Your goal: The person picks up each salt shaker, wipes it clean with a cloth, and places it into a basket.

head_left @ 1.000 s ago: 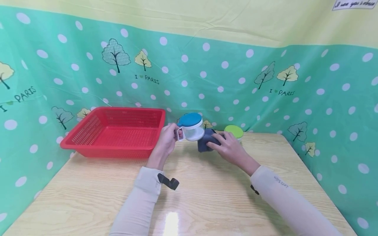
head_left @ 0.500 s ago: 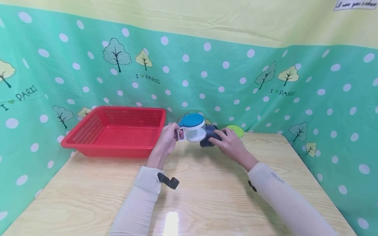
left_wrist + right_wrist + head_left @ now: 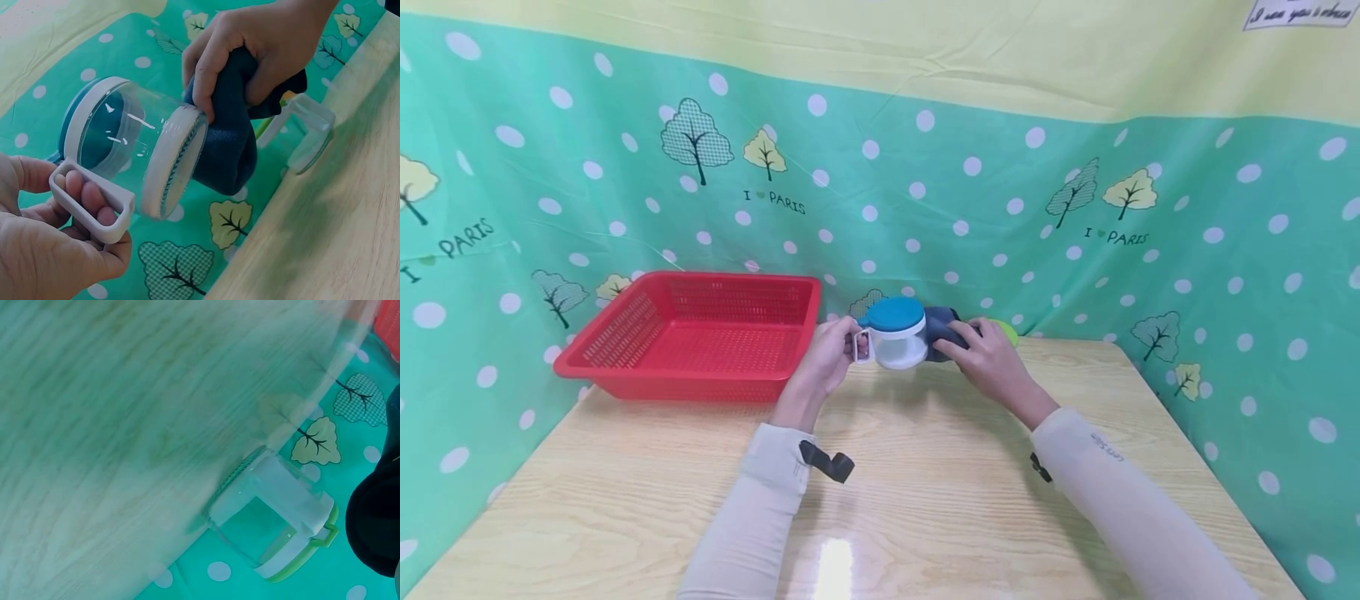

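1. The red basket (image 3: 685, 387) sits at the left on the worktop (image 3: 925, 500), unchanged over the last second; nothing shows inside it.
2. The left hand (image 3: 827, 346) grasps the white handle (image 3: 112, 234), its fingers curled through the loop.
3. The blue-lidded jar (image 3: 898, 346) hangs from that grip, raised above the worktop to the right of the basket, lid on. It has shifted slightly right and down in the head view.
4. The dark cloth (image 3: 228, 150), lower and partly behind the jar a second ago, now lies along its right side. In the left wrist view it appears to touch the base rim, so I judge that the work has reached that area.
5. The right hand (image 3: 988, 358) grasps the cloth, fingers and thumb bunching it; both hands are thus occupied.
6. The green-lidded jar (image 3: 290, 494) stands on the worktop near its far edge, untouched as far as shows. In the head view the right hand now hides more of it.
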Action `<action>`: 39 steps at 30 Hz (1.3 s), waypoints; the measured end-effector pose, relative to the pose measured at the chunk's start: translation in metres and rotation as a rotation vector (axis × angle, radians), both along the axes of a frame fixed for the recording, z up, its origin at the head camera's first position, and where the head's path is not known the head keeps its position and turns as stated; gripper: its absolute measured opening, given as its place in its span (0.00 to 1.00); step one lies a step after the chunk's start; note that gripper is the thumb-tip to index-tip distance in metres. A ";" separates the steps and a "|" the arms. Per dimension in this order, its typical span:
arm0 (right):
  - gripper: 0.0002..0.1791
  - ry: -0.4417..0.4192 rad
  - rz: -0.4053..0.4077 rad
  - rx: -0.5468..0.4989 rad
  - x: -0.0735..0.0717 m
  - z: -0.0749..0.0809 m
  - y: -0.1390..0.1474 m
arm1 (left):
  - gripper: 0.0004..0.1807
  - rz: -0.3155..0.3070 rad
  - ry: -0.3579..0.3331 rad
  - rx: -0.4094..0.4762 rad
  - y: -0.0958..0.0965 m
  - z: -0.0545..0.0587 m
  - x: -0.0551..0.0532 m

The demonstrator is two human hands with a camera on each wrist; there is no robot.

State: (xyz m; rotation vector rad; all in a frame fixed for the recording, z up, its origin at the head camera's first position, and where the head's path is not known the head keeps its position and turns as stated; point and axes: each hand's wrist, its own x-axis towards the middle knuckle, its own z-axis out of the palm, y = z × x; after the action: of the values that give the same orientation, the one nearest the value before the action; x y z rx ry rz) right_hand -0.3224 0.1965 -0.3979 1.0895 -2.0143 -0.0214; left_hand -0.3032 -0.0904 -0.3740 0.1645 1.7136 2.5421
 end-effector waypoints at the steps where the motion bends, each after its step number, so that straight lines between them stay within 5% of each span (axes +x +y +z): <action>1: 0.23 0.000 0.000 -0.001 -0.001 0.000 0.000 | 0.12 -0.002 0.002 -0.005 0.000 0.000 0.000; 30: 0.23 0.074 0.107 -0.111 -0.009 0.025 0.001 | 0.13 0.014 -0.018 -0.019 0.001 -0.004 -0.003; 39: 0.26 0.086 0.074 -0.101 -0.011 0.017 0.002 | 0.14 0.015 -0.018 -0.016 0.002 -0.004 -0.003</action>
State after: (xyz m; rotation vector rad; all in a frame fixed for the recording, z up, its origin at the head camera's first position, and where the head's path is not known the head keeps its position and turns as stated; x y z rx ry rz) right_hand -0.3337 0.1989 -0.3806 1.0801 -1.8776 0.0696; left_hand -0.3059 -0.0882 -0.3775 0.1284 1.7350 2.5315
